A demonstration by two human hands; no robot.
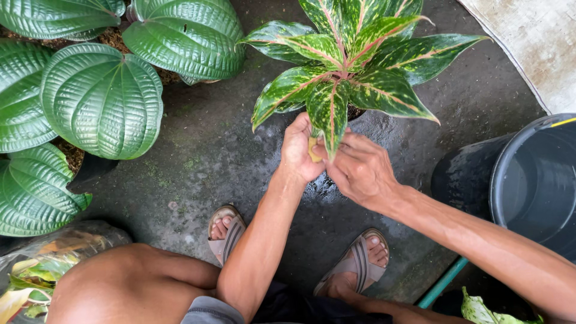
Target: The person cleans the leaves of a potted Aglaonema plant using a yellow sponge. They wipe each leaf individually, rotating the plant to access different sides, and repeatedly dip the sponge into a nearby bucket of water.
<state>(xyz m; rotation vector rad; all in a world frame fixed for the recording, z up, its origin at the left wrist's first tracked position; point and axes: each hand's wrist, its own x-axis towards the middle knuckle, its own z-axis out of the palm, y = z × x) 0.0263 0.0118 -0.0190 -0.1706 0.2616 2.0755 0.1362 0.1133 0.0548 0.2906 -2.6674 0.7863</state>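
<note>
Head view | left hand [298, 150] and right hand [359, 170] meet at the base of a potted pink-veined aglaonema [351, 57] on the wet concrete floor [210, 156] | both grips pinch a yellowish stem piece [313, 151], steadying it from two sides | grey bucket [534, 180] stands at right.

Both hands meet under a speckled green-and-pink plant [354, 57] standing on the wet concrete floor [210, 150]. The left hand [299, 150] grips its base, where a yellowish stem [312, 151] shows, and the right hand [360, 168] touches it from the other side. Large ribbed green leaves [99, 99] fill the floor's upper left, a dark bucket [534, 180] stands at the right edge, and sandalled feet [225, 231] rest below the hands.
</note>
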